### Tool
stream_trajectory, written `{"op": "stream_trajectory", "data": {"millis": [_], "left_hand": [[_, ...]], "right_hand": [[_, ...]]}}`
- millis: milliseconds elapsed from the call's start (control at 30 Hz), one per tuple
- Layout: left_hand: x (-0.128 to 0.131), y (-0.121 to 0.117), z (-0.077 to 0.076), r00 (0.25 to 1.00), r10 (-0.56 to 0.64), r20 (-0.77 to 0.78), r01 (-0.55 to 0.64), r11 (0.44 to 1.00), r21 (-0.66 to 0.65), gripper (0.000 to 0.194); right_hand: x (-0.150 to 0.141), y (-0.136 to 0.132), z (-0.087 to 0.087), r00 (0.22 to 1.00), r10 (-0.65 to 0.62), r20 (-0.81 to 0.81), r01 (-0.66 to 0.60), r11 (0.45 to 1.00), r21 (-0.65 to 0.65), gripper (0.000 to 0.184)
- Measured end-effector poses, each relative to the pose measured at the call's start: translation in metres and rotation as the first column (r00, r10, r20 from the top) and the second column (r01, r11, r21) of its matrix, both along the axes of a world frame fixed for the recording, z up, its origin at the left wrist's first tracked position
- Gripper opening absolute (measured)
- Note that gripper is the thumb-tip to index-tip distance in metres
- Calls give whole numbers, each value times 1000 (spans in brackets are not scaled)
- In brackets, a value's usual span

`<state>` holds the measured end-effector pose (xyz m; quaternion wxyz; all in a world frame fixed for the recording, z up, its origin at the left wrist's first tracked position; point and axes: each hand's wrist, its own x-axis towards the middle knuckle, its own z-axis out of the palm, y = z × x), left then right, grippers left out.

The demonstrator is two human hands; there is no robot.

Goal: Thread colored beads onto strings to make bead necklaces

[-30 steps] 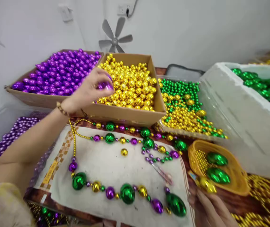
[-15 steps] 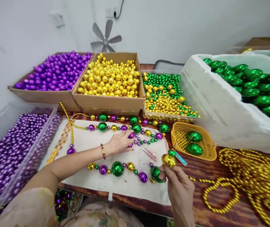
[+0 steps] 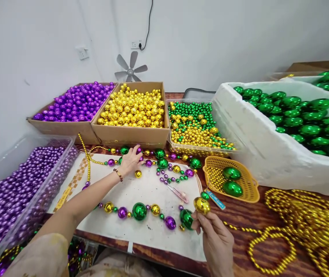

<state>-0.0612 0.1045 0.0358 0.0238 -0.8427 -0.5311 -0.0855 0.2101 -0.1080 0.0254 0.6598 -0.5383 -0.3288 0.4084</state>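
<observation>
My left hand (image 3: 130,161), with a beaded bracelet, reaches over the white cloth (image 3: 164,196) to the beaded strand at its back. Its fingers are stretched out beside a purple bead (image 3: 139,150); a loose gold bead (image 3: 138,174) lies just below the palm. With the thumb and fingers of my right hand (image 3: 216,236) I pinch a large gold bead (image 3: 201,206) at its lower side. A small green bead (image 3: 205,196) sits above it on a cord. Beside those fingertips is a large green bead (image 3: 186,218), at the end of the front row of beads.
Boxes of purple beads (image 3: 75,102) and gold beads (image 3: 135,109) stand at the back. A clear tub (image 3: 5,165) is left. A yellow basket (image 3: 252,186), a white foam box (image 3: 256,154) and gold bead chains (image 3: 311,227) are right. Pink tweezers (image 3: 178,193) lie on the cloth.
My left hand has moved left and away from me, from purple beads mid-cloth to the back strand. A gold bead now shows beneath it. The right hand keeps its pinch; the view has tilted up.
</observation>
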Motion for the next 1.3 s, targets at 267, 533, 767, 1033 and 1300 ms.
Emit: {"op": "stream_trajectory", "data": {"millis": [267, 533, 767, 1033, 1300], "left_hand": [[-7, 5, -11, 988, 28, 154, -28, 1000, -5, 31], [-22, 8, -22, 942, 89, 322, -91, 996, -8, 37], [-3, -17, 3, 432, 217, 876, -44, 975, -219, 37], [37, -66, 40, -300, 700, 649, 578, 674, -460, 25], [53, -71, 51, -373, 815, 443, 637, 572, -516, 14]], "right_hand": [[-4, 3, -7, 1000, 25, -8, -25, 1000, -12, 23], [-17, 6, -4, 995, 61, 75, -58, 997, -46, 22], [-27, 7, -5, 979, 149, 139, -138, 987, -87, 20], [-38, 10, 1, 924, 279, 261, -264, 960, -92, 17], [-37, 7, 7, 890, 324, 322, -305, 946, -110, 16]]}}
